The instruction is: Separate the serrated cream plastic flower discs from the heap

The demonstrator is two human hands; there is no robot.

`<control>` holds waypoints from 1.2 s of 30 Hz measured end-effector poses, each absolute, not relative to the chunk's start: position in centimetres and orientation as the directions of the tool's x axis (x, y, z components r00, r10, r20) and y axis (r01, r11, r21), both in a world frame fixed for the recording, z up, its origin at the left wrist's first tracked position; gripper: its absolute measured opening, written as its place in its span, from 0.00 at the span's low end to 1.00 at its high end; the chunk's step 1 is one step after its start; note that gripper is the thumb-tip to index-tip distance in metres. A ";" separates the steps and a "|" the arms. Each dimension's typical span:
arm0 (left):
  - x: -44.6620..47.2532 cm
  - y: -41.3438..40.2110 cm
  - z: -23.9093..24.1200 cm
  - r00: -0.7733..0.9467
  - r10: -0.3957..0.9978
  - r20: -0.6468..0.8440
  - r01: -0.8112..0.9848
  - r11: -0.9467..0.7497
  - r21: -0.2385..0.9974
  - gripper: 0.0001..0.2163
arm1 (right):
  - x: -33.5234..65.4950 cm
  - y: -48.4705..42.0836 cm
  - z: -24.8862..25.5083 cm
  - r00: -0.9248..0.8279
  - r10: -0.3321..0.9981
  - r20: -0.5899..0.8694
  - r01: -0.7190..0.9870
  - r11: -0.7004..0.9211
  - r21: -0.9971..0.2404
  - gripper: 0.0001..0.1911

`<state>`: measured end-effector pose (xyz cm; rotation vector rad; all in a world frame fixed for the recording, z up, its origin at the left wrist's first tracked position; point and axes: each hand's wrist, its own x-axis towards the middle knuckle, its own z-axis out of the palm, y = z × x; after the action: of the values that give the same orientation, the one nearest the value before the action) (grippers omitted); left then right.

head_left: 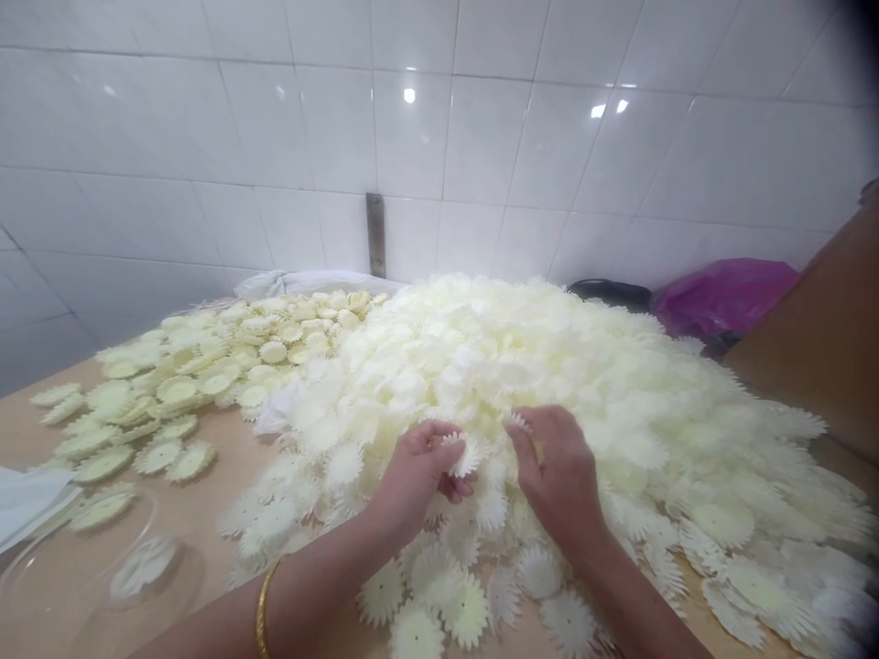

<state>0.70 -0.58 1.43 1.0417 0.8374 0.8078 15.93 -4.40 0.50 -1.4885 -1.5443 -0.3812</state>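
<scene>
My left hand pinches a small white petal disc with a toothed edge between thumb and fingers. To its right, my right hand is closed at the fingertips on another white petal disc, of which only the toothed edge shows. Both hands are at the front of a large heap of pale white-yellow petal discs, a short distance apart. Loose toothed discs lie below the hands on the tabletop, several with a small dark hole in the middle.
Thicker yellowish stacked discs are spread at the left of the brown table. A clear plastic lid or dish and white paper lie front left. A purple plastic bag and dark bundle sit by the tiled wall.
</scene>
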 end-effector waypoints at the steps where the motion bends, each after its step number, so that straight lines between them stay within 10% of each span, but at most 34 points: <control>1: 0.7 -0.5 1.5 0.448 0.872 -0.199 -0.169 0.301 0.939 0.14 | 16.0 -4.3 0.4 0.129 0.599 0.790 0.925 0.214 -0.314 0.07; 13: 0.5 -0.2 0.4 0.563 0.808 -0.176 -0.154 0.311 0.938 0.14 | 14.0 -5.8 0.7 -0.057 0.690 0.722 0.761 0.498 -0.415 0.09; 22: 0.6 -0.6 0.4 0.536 0.831 -0.151 -0.146 0.267 0.952 0.20 | 13.5 -5.7 1.2 -0.008 0.889 0.458 0.527 0.393 -0.754 0.05; 36: 0.7 -0.6 0.7 0.641 0.763 -0.081 -0.229 0.291 0.929 0.13 | 14.5 -5.1 1.2 0.148 0.918 0.368 0.450 0.269 -0.851 0.12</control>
<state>0.70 -0.58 0.74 1.0838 0.5849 0.7137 14.52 -5.15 1.18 -1.3471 -1.4717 0.5514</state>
